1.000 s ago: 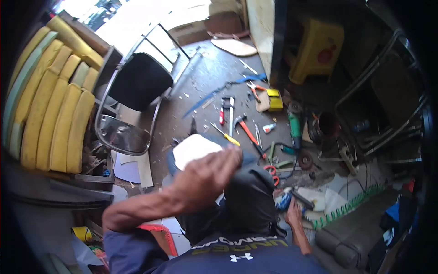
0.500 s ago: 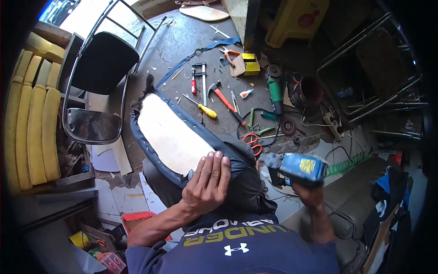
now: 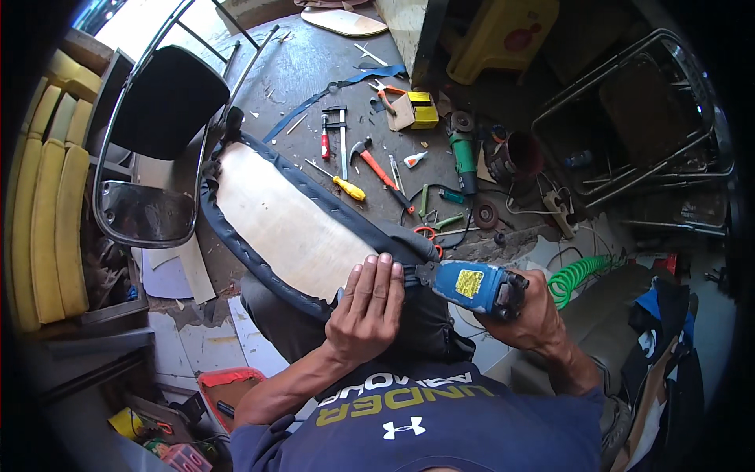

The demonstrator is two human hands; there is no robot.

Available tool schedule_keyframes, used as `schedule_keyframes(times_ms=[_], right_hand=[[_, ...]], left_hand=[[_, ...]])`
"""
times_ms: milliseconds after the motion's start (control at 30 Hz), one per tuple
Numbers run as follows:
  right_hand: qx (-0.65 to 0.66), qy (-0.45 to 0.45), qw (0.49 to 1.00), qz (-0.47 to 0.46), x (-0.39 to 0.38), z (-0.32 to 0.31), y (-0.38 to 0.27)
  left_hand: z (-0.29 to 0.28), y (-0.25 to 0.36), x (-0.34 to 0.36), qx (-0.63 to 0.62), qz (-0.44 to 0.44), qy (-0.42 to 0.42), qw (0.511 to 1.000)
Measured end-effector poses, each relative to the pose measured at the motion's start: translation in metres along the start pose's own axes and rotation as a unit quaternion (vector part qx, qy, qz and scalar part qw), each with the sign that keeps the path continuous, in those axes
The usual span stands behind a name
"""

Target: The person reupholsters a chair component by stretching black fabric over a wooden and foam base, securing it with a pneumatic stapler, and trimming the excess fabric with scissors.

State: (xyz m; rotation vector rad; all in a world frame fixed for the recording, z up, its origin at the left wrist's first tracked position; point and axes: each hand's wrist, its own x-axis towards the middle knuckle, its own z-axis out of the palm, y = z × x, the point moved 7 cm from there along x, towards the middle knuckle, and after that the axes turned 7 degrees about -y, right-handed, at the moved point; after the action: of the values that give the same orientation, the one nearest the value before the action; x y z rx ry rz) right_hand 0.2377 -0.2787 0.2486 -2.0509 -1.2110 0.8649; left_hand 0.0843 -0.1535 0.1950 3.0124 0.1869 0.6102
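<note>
A padded panel (image 3: pixel 287 220), pale board edged in stapled black covering, lies across my lap. My left hand (image 3: pixel 363 315) grips its near end, fingers together over the board and thumb hidden. My right hand (image 3: pixel 535 315) grips a blue staple gun (image 3: pixel 476 287), its nose at the black covering just beside my left fingertips. A green coiled hose (image 3: pixel 574 279) runs off behind the gun.
Around me lie a hammer (image 3: pixel 385 177), screwdriver (image 3: pixel 346 187), angle grinder (image 3: pixel 462 153), red scissors (image 3: pixel 425 234) and cables. A chrome chair (image 3: pixel 153 212) and yellow foam pads (image 3: pixel 55 228) stand left; folded chairs (image 3: pixel 629 126), a yellow stool (image 3: pixel 503 35) and a grey cushion (image 3: pixel 519 370) are right.
My left hand has dropped from over the panel onto its near end, fingers straightened. My right hand has raised the staple gun from low at the right to the panel's edge, turning it leftward.
</note>
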Motion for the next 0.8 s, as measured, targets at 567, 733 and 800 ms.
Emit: schedule_keyframes(times_ms=[567,733,800], right_hand=[[-0.211,0.148,0.966,0.0,-0.057,0.009,0.051],[-0.035,0.183,0.975,0.122,-0.05,-0.002,0.09],[-0.045,0.213,0.971,0.101,-0.051,0.001,0.106]], left_hand=[[-0.001,-0.023,-0.008,-0.255,0.03,-0.066,0.964],[-0.003,-0.042,-0.023,-0.349,-0.112,0.02,0.93],[-0.005,-0.034,-0.014,-0.223,-0.204,0.057,0.952]])
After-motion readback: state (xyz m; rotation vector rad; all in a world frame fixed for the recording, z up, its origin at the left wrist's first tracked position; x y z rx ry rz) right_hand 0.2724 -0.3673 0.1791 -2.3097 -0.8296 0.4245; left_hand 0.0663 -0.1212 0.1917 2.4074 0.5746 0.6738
